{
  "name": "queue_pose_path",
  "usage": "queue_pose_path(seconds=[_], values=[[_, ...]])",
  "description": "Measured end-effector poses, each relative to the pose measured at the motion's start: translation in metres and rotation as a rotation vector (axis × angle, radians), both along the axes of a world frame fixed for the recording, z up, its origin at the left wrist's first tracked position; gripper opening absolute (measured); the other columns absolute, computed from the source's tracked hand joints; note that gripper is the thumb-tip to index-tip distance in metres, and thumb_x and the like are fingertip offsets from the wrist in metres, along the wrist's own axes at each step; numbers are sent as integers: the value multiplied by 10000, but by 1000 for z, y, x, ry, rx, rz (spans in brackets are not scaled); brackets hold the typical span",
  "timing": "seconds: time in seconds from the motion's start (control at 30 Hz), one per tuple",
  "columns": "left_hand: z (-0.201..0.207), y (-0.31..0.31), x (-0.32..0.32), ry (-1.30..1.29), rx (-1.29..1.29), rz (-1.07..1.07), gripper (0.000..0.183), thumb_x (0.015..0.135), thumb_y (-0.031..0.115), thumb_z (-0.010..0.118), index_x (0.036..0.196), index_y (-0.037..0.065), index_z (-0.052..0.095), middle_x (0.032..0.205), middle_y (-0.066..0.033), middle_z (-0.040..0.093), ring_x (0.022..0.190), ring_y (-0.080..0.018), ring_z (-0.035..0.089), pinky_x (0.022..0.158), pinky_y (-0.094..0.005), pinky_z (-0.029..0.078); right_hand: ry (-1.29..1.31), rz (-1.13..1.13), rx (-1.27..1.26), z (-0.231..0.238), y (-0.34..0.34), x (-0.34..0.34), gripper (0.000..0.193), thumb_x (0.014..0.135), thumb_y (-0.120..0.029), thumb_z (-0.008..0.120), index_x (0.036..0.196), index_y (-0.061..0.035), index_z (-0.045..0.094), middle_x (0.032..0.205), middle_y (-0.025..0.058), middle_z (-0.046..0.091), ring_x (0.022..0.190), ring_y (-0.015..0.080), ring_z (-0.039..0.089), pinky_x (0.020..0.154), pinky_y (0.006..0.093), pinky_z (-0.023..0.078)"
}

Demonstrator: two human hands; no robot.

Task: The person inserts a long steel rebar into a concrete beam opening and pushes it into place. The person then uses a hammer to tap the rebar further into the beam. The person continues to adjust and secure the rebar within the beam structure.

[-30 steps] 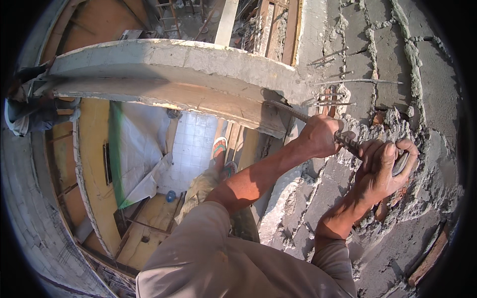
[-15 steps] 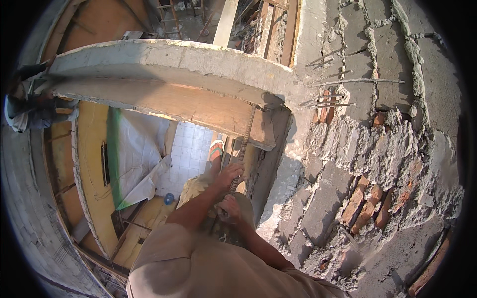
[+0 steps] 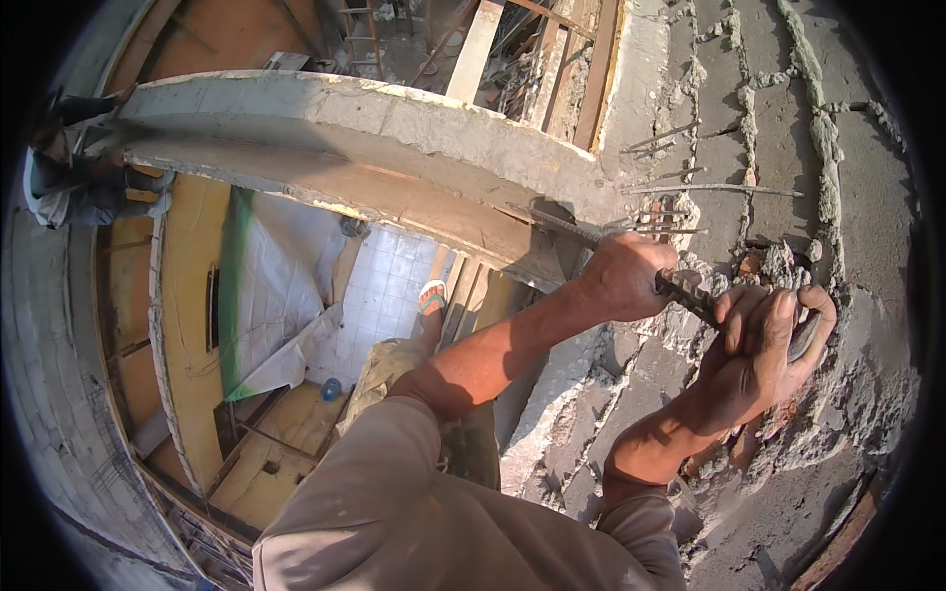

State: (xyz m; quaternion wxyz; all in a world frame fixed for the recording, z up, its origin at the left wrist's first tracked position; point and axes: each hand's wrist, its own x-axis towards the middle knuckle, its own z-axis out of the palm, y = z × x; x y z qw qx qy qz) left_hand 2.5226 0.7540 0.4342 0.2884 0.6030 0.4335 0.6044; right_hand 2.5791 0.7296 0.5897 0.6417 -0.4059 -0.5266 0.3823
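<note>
I hold a ribbed steel rod [image 3: 688, 296], which looks like rebar, in both hands over the broken wall at the right. My left hand [image 3: 631, 278] is wrapped round it. My right hand [image 3: 757, 350] closes round its near end, with the thumb and some fingers lifted. From my left hand the rod runs up and left, and its far part lies over the wooden side of the concrete beam [image 3: 394, 113]. Under my hands is a rough masonry wall [image 3: 631, 394] with mortar lumps. Thin bare steel bars [image 3: 729, 188] stick out of it just beyond my left hand.
A person [image 3: 84, 182] sits at the far left end of the beam. Down below are a white tiled floor [image 3: 379, 281], a white sheet [image 3: 281, 266] with a green edge and a blue round container [image 3: 331, 389]. My sandalled foot [image 3: 433, 297] rests by narrow planks [image 3: 461, 300].
Both hands have moved up and right from in front of my body to over the wall. The rod has swung from nearly upright in view to slanting down toward the right.
</note>
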Motion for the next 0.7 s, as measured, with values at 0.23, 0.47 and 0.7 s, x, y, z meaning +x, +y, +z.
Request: queue_pose_path(seconds=[0.23,0.47,0.7], values=[[-199,-27,-57,189,-267,-14,255,796,163,684,636,36,532,608,-161,548,589,-377,537,569,-445,421,-30,3,-323,-205,-37,-38,227,921,-92,616,949,-40,397,746,47,521,707,87,488,616,226,433],[-240,-215,-86,230,-60,22,247,760,99,733,664,48,511,648,-87,461,683,-295,529,765,-426,458,-422,543,-13,-295,-276,-26,318,774,61,700,1000,-31,497,778,101,586,730,245,608,830,466,498],[-122,-74,-54,312,-11,77,370,814,299,679,550,98,514,561,-92,524,573,-326,546,564,-435,411,-162,96,-345,-130,-95,-21,296,891,-144,684,1017,-36,439,740,61,553,627,119,496,603,269,433]])
